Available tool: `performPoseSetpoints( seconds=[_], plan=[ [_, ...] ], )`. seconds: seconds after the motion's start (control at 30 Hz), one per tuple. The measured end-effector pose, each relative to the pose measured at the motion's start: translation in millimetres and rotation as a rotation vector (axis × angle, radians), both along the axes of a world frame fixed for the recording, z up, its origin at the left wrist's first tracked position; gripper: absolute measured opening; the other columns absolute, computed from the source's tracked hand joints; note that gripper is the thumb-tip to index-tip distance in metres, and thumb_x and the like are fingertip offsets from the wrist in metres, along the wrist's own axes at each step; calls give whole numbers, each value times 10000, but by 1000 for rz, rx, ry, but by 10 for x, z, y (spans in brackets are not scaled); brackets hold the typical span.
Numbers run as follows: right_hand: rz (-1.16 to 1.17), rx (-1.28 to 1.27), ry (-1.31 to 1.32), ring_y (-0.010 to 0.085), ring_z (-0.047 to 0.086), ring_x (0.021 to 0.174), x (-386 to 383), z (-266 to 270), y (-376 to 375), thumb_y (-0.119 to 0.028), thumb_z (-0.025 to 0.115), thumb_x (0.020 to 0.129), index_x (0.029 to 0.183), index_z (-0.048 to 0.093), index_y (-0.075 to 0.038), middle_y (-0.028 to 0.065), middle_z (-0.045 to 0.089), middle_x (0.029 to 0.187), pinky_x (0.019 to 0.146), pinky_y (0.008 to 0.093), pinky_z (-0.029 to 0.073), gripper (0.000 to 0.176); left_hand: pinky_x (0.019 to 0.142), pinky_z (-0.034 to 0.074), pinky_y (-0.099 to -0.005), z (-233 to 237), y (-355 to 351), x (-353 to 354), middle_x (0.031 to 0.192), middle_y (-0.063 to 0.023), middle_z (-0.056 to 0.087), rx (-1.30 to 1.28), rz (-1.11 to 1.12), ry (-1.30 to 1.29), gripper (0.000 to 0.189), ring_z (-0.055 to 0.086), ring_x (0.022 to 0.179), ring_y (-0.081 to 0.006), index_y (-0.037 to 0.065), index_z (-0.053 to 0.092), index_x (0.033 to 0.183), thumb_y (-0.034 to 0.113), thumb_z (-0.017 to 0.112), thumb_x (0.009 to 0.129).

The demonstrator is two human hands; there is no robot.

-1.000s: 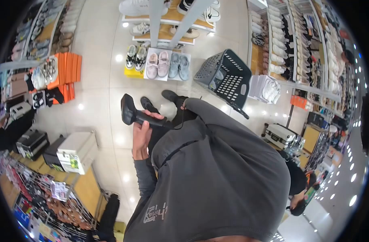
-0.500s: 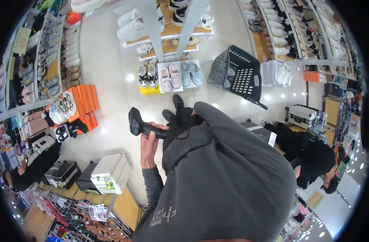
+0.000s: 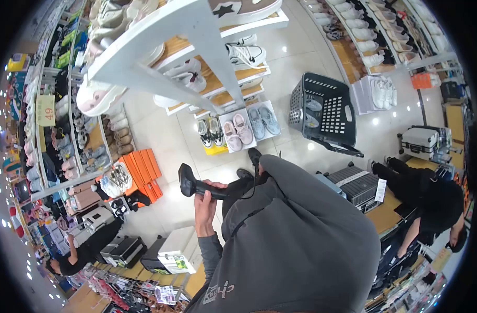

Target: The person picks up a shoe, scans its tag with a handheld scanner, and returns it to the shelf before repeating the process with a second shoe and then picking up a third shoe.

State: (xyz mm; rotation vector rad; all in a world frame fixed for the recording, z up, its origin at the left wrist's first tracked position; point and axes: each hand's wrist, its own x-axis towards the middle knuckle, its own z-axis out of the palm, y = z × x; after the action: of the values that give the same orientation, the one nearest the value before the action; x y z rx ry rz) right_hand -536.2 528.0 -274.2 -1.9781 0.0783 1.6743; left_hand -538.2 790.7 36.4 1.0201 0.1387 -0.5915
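Observation:
My left hand (image 3: pixel 206 209) is wrapped round a black handheld barcode scanner (image 3: pixel 194 185), out in front of my dark grey top. The scanner's head points left, away from my body. From its handle end a thin black cable (image 3: pixel 253 189) curves up toward my right side. Only a sliver of my right hand (image 3: pixel 261 169) shows past the sleeve at my waist, close to the cable; its fingers are hidden. On the floor beyond my shoes stand pairs of sneakers on boxes: black-and-white (image 3: pixel 211 132), pink (image 3: pixel 238 132) and light blue (image 3: pixel 264 121).
A white shoe rack (image 3: pixel 217 57) rises ahead. To its right sits a dark grey shopping basket (image 3: pixel 327 109) with shoes inside. Orange shoeboxes (image 3: pixel 142 175) are stacked at left. Suitcases (image 3: pixel 356 182) stand at right near a person in black (image 3: pixel 437 201); another person (image 3: pixel 87 250) is at far left.
The view has shifted, so the rack looks larger and nearer and the surroundings sit further right. My left hand still grips the scanner. The person at right now has an arm reaching down.

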Motion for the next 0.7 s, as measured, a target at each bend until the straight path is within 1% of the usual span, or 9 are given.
performPoseSetpoints(
  seconds=[0.27, 0.37, 0.43, 0.47, 0.53, 0.57, 0.6, 0.67, 0.7],
  plan=[
    [-100, -10, 2, 401, 640, 1208, -10, -27, -174, -725, 633, 810, 1264, 696, -39, 243, 674, 1291, 1037, 446, 505, 826, 1080, 467, -487, -10, -293, 322, 1132, -232, 696, 10, -87, 30, 406, 659, 1152, -357, 18, 495, 1247, 302, 670, 1015],
    [-223, -83, -119, 401, 636, 1215, -39, 62, -314, -714, 639, 813, 1272, 693, -44, 240, 671, 1300, 1041, 445, 505, 814, 1077, 476, -490, -32, -339, 409, 1128, -230, 693, 8, -99, 3, 406, 664, 1138, -353, 12, 496, 1240, 303, 669, 1015],
    [-457, -269, -385, 376, 597, 1265, -177, 440, -535, -685, 677, 817, 1337, 623, -26, 245, 608, 1365, 1047, 454, 497, 842, 1088, 473, -511, -63, -331, 455, 1122, -226, 686, -6, -83, -15, 416, 665, 1134, -357, 9, 494, 1238, 312, 670, 1014],
    [-565, -327, -482, 390, 609, 1214, -248, 677, -676, -567, 695, 862, 1338, 600, -28, 242, 616, 1299, 1023, 453, 504, 726, 1097, 470, -536, -40, -336, 481, 1119, -223, 679, 5, -74, -16, 420, 666, 1130, -358, 7, 494, 1235, 318, 668, 1014],
    [-806, -232, -1054, 390, 622, 1160, -511, 745, -1051, -381, 701, 911, 1286, 624, -28, 220, 635, 1217, 987, 466, 507, 521, 1113, 457, -541, -81, -296, 534, 1130, -216, 671, -22, -51, -3, 409, 654, 1139, -355, 13, 494, 1242, 305, 669, 1015],
    [-878, -274, -1138, 383, 625, 1118, -530, 1177, -1212, -236, 703, 912, 1236, 638, -43, 195, 641, 1171, 957, 471, 505, 383, 1120, 450, -541, -80, -296, 559, 1134, -213, 668, -39, -37, 3, 406, 648, 1145, -353, 15, 494, 1245, 300, 669, 1015],
    [-827, -371, -1321, 370, 623, 1068, -604, 1211, -1449, -216, 708, 902, 1185, 651, -67, 160, 638, 1115, 904, 481, 507, 325, 1125, 445, -539, -90, -285, 582, 1136, -212, 667, -35, -27, 12, 404, 644, 1150, -352, 17, 494, 1247, 298, 669, 1016],
    [-781, -633, -1257, 354, 611, 1012, -775, 1371, -1806, -233, 728, 882, 1127, 661, -91, 136, 630, 1093, 853, 472, 492, 291, 1134, 436, -534, -108, -271, 603, 1141, -209, 664, -30, -7, 28, 399, 635, 1159, -350, 21, 495, 1251, 294, 668, 1017],
    [-715, -766, -1165, 353, 618, 1045, -922, 1246, -1980, -346, 723, 893, 1132, 661, -82, 137, 636, 1115, 890, 478, 492, 362, 1136, 434, -533, -105, -266, 607, 1142, -209, 664, -26, -4, 29, 398, 634, 1160, -351, 22, 494, 1253, 293, 667, 1018]
  ],
)
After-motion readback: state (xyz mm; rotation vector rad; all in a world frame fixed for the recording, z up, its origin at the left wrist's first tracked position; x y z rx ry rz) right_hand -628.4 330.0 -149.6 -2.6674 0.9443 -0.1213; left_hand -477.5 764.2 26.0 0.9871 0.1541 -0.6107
